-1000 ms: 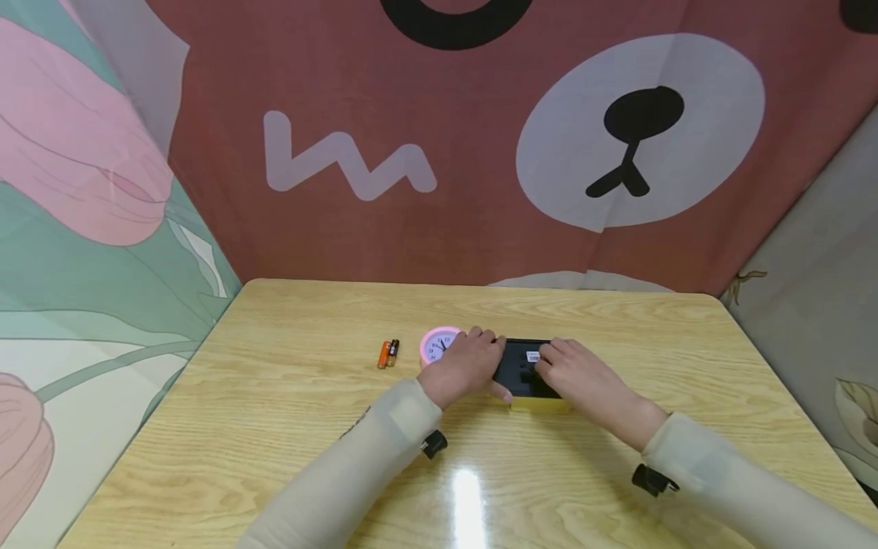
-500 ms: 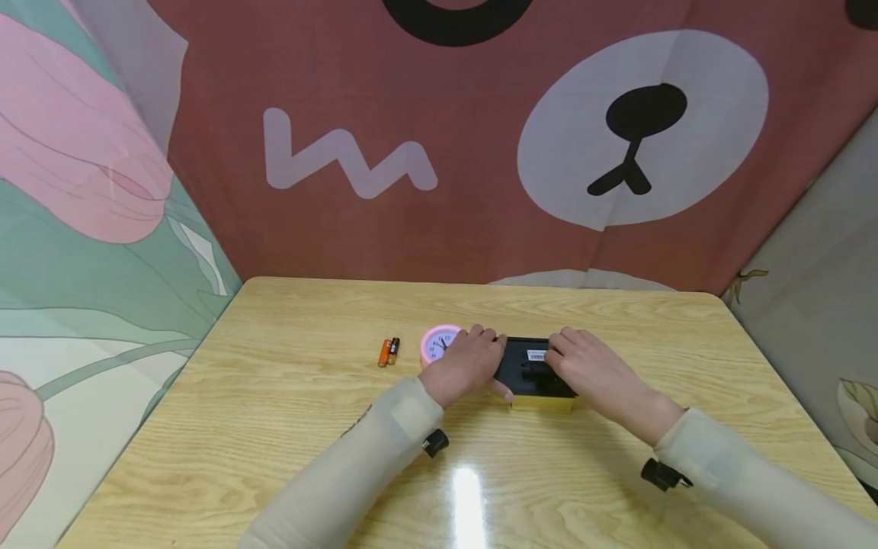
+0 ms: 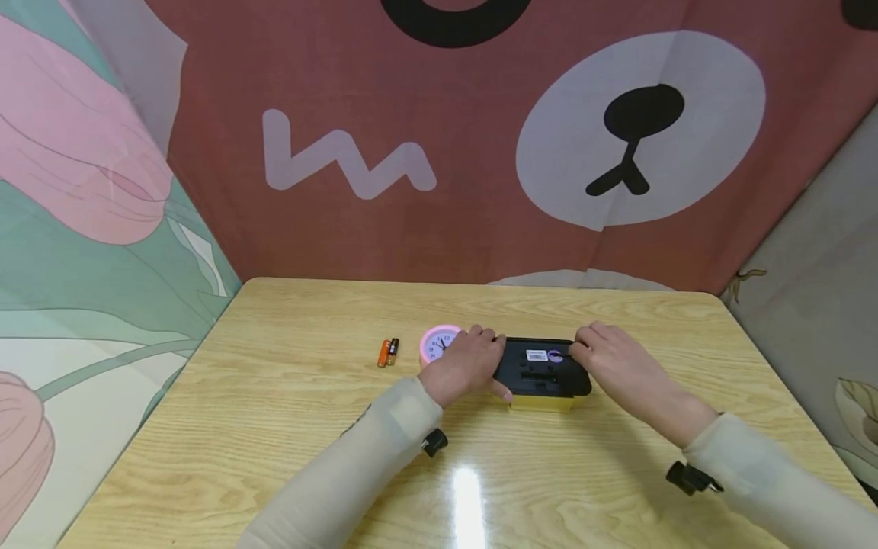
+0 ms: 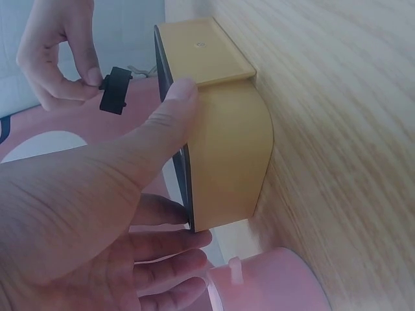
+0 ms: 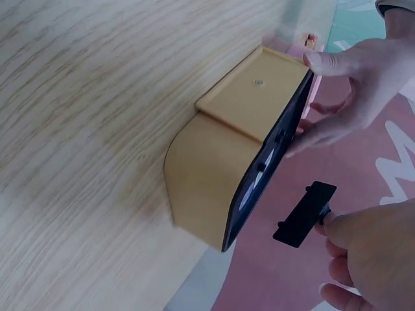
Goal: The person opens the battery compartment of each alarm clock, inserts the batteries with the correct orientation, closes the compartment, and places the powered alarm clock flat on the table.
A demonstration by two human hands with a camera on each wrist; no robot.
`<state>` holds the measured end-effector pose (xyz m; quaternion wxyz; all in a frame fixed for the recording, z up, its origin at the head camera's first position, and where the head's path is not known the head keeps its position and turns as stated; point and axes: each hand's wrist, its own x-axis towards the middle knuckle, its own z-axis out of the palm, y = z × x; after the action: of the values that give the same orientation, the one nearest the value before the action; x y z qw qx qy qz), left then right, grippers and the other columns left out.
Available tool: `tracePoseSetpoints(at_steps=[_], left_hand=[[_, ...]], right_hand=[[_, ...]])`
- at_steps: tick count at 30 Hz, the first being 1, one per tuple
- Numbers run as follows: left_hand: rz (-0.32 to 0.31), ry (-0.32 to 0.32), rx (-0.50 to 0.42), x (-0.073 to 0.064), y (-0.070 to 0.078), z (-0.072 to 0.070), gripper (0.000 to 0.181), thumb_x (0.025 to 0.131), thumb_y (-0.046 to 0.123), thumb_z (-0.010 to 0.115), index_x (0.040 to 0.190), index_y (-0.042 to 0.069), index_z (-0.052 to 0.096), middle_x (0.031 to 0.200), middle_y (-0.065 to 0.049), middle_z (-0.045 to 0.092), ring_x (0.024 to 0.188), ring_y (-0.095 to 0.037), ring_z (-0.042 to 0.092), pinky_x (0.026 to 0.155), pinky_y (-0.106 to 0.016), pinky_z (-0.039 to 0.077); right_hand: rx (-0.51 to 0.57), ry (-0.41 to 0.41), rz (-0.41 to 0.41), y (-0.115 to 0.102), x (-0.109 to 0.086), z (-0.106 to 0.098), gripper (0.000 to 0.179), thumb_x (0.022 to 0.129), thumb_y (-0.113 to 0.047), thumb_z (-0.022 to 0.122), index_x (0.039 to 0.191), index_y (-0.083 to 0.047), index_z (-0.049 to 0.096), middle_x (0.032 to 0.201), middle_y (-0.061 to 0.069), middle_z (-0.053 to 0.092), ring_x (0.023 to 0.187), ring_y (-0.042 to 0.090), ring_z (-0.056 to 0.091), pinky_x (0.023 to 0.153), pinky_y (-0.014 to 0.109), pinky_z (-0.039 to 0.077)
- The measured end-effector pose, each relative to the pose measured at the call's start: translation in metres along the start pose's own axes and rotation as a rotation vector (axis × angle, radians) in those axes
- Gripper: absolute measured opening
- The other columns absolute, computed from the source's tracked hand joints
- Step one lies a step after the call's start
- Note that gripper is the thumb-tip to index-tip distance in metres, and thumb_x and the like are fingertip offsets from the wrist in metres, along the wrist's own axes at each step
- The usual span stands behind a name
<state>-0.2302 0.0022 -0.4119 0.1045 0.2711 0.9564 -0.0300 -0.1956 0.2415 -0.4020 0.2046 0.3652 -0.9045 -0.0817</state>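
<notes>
A yellow box-shaped device (image 3: 541, 403) with a rounded front lies on the table, its black back facing up. On that back are a white label, a round purple sticker and an open slot. My left hand (image 3: 463, 367) holds the device by its left end, thumb (image 4: 178, 94) on the yellow side and fingers at the opposite edge. Just off the right end, my right hand (image 3: 620, 374) pinches a small black battery cover (image 5: 305, 215) between thumb and finger. The cover, flat with small tabs, is apart from the device in both wrist views.
A round pink clock (image 3: 430, 347) stands beside my left hand, partly hidden by it. Further left lie an orange battery (image 3: 383, 354) and a black-and-copper battery (image 3: 393, 351). A printed cloth hangs behind the far edge of the wooden table (image 3: 309, 320).
My right hand has drawn away to the right from over the black back, taking the small cover with it and uncovering the purple sticker. My left hand stays in place on the device.
</notes>
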Motion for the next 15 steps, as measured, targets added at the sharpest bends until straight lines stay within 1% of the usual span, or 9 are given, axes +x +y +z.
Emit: tracePoseSetpoints(at_steps=[5,7,11,15], left_hand=[[-0.005,-0.002,-0.013,0.000,0.000,0.000,0.104,0.076,0.070,0.072,0.157,0.014,0.038,0.153,-0.006,0.050,0.133,-0.022,0.049,0.112,-0.038,0.044],[-0.005,-0.002,-0.013,0.000,0.000,0.000,0.104,0.076,0.070,0.072,0.157,0.014,0.038,0.153,-0.006,0.050,0.133,-0.022,0.049,0.112,-0.038,0.044],[-0.005,-0.002,-0.007,-0.001,0.000,0.000,0.104,0.076,0.071,0.072,0.157,0.014,0.038,0.153,-0.005,0.050,0.134,-0.022,0.049,0.112,-0.038,0.044],[0.002,0.003,-0.002,0.000,0.000,0.001,0.104,0.077,0.071,0.071,0.157,0.014,0.039,0.153,-0.006,0.050,0.133,-0.022,0.050,0.112,-0.038,0.044]], right_hand=[[0.024,0.032,0.019,0.009,-0.006,0.000,0.016,0.080,0.008,0.077,0.092,-0.001,0.072,0.087,0.008,0.061,0.081,0.023,0.054,0.073,0.037,0.051],[0.028,0.045,0.023,0.013,-0.009,0.000,0.018,0.078,0.007,0.078,0.091,-0.001,0.072,0.087,0.008,0.061,0.081,0.024,0.054,0.073,0.037,0.051],[0.017,0.076,0.015,0.017,-0.014,0.003,0.017,0.076,0.007,0.079,0.089,-0.001,0.071,0.084,0.008,0.060,0.078,0.023,0.053,0.070,0.037,0.049],[0.001,0.085,0.016,0.021,-0.022,0.007,0.017,0.076,0.008,0.078,0.086,-0.002,0.069,0.084,0.008,0.060,0.077,0.023,0.052,0.069,0.037,0.048]])
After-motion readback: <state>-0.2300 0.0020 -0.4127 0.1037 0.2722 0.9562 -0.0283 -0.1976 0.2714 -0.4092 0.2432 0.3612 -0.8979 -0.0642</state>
